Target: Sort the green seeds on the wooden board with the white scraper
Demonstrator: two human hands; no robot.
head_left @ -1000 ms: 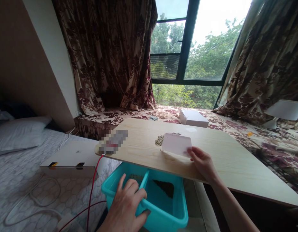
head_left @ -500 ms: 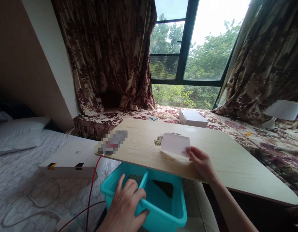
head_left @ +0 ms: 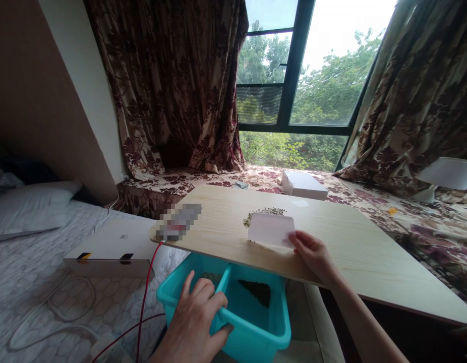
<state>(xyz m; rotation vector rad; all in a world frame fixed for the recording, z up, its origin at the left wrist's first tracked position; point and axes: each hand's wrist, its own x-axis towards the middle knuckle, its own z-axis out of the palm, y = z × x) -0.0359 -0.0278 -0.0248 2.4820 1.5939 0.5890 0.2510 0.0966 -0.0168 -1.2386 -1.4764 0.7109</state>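
Note:
My right hand [head_left: 312, 254] pinches the right edge of a white card [head_left: 270, 230] that stands on a light wooden tabletop [head_left: 350, 242]. Just behind the card lies a small heap of dark green grains [head_left: 261, 213]. My left hand [head_left: 197, 322] grips the near rim of a teal plastic bin [head_left: 252, 322] held below the table's front edge. A divider splits the bin into two compartments, and dark grains lie on the floor of each.
A blurred object [head_left: 179, 222] with a red cable [head_left: 142, 302] sits at the table's left end. A white box [head_left: 114, 247] and pillow [head_left: 29, 209] lie on the bed at left. Another white box [head_left: 303, 184] rests on the window seat, a lamp [head_left: 445, 176] at right.
The white card has slid a little to the left and nearer to the table's front edge, showing more grains behind it. The left hand and bin have barely moved.

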